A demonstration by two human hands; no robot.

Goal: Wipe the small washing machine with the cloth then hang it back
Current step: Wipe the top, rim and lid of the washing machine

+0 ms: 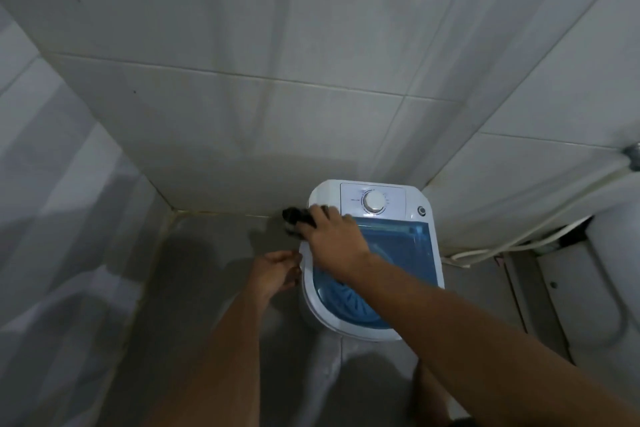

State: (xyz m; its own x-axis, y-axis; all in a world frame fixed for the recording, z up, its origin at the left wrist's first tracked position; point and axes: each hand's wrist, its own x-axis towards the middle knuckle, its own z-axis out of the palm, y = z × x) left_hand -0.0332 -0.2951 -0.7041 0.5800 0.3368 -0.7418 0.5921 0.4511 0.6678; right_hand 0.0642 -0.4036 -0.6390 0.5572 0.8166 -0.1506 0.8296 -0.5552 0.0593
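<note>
On the small washing machine (374, 253), at its far-left rim, the right hand (332, 236) clasps the dark cloth (294, 218); left hand (273, 274), seemingly half-curled, steadies the side. Press flat, overlapping strokes.

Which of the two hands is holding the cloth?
The right hand, reaching across the small washing machine, presses the dark cloth on its left rear corner. The left hand holds no cloth, beside the machine's left side.
</note>
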